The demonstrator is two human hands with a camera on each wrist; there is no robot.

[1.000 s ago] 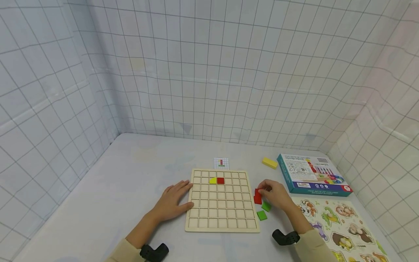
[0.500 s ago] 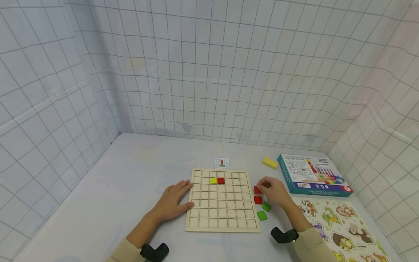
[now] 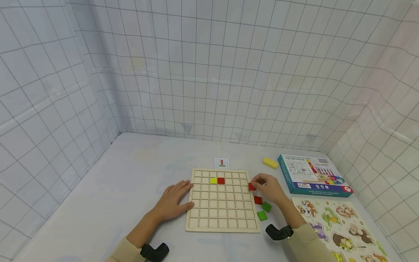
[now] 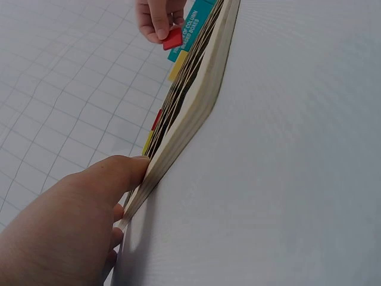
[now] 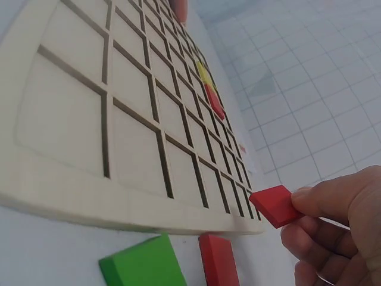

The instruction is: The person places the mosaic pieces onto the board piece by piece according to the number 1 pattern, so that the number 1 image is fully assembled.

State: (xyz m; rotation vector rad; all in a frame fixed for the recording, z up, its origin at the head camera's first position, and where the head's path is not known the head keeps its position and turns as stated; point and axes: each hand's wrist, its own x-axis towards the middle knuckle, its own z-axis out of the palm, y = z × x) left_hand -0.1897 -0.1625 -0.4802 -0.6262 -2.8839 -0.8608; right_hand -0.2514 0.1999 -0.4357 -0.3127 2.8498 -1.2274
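Note:
My right hand pinches a red square tile between thumb and fingers, at the right edge of the wooden grid board. My left hand rests with straight fingers against the board's left edge; in the left wrist view the thumb touches the rim. On the board, a yellow triangular tile and a red square tile sit side by side in the second row. Another red tile lies right of the board, near two green tiles.
Behind the board lies a small pattern card. A yellow block is at the back right, beside a teal-edged box. An animal picture sheet lies at the right. Gridded cloth walls surround the table.
My right hand has lifted a red tile off the spot beside the other red one and carried it left to the board's edge. The left hand has stayed put.

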